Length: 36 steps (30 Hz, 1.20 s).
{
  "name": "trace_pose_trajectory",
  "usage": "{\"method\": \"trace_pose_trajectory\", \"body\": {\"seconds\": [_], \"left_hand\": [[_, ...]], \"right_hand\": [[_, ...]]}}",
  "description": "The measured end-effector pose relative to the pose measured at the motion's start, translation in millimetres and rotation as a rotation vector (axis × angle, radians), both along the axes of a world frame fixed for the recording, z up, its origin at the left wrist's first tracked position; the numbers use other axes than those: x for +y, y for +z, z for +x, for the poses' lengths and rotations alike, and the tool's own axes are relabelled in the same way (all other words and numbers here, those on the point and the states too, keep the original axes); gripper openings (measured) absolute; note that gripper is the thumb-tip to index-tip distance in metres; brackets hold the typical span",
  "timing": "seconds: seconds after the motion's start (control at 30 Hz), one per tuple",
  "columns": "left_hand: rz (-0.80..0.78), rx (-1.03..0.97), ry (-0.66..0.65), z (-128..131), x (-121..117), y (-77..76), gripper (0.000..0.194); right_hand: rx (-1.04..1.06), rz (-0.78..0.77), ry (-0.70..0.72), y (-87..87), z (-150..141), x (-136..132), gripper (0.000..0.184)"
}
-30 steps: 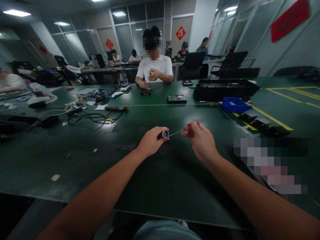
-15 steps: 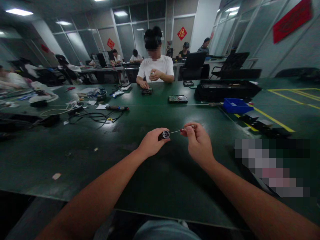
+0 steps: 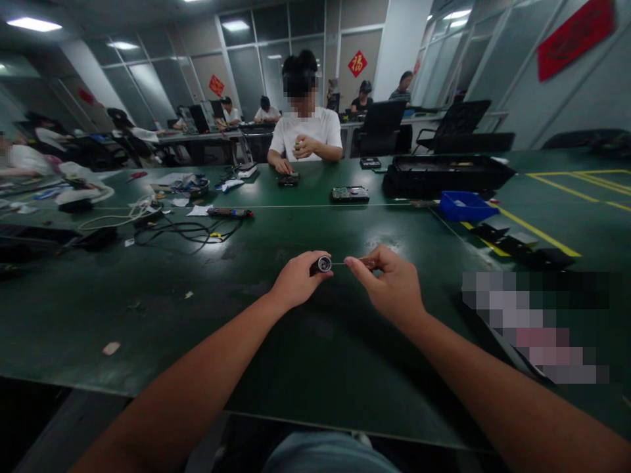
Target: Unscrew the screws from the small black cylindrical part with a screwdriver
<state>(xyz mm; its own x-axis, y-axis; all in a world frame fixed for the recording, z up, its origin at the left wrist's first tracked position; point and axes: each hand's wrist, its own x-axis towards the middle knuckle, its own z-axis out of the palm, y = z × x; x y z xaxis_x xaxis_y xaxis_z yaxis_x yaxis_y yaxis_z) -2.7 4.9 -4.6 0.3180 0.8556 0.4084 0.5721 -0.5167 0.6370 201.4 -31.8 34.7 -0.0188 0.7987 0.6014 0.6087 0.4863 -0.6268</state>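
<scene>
My left hand (image 3: 298, 279) is closed around a dark cylindrical part (image 3: 324, 264) whose round, silvery open end faces me. In my right hand (image 3: 392, 279) is a screwdriver (image 3: 367, 262) with a reddish-brown handle, gripped with the thumb stretched along it toward the shaft. Its thin metal shaft (image 3: 338, 264) runs left, and the tip meets the rim of the cylinder's open end. I cannot tell whether the tip sits inside or only touches the edge. Both hands are held above the green table (image 3: 296, 355).
Across the table a person (image 3: 305, 135) handles a small dark device (image 3: 288, 179). A hard drive (image 3: 350, 194), a long black tray (image 3: 446, 174) and a blue bin (image 3: 467, 206) stand toward the back. Left lie black cables (image 3: 192, 230) and a pen-shaped tool (image 3: 230, 212).
My right thumb has stretched forward along the screwdriver, which has turned from a slant to nearly level. My left hand keeps its hold on the cylindrical part, almost unmoved.
</scene>
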Motion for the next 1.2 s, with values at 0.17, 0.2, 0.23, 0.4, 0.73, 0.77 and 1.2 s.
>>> {"method": "trace_pose_trajectory", "body": {"seconds": [0.17,0.2,0.23,0.4,0.73,0.77,1.2], "left_hand": [[0.002,0.008,0.014,0.7,-0.8,2.1,0.035],[0.001,0.012,0.021,1.0,-1.0,2.6,0.035],[0.002,0.015,0.028,1.2,-1.2,3.0,0.035],[-0.003,0.016,0.037,1.7,-1.1,2.3,0.035],[0.019,0.001,0.048,1.8,-0.8,1.9,0.034],[0.017,0.004,0.047,1.5,-0.5,1.4,0.035],[0.036,0.01,0.024,1.5,-1.8,5.3,0.034]], "right_hand": [[-0.01,-0.014,0.07,0.1,0.1,-1.0,0.02],[-0.004,-0.016,0.096,-0.3,0.5,-0.9,0.017],[0.0,-0.016,0.123,-0.8,1.0,-0.7,0.015],[-0.074,-0.037,0.215,0.7,2.2,-1.4,0.011],[-0.159,0.012,0.156,5.4,0.1,-6.4,0.02],[-0.175,-0.002,0.173,6.2,0.0,-7.0,0.02],[0.337,-0.173,0.213,-6.4,-1.5,6.5,0.022]]}}
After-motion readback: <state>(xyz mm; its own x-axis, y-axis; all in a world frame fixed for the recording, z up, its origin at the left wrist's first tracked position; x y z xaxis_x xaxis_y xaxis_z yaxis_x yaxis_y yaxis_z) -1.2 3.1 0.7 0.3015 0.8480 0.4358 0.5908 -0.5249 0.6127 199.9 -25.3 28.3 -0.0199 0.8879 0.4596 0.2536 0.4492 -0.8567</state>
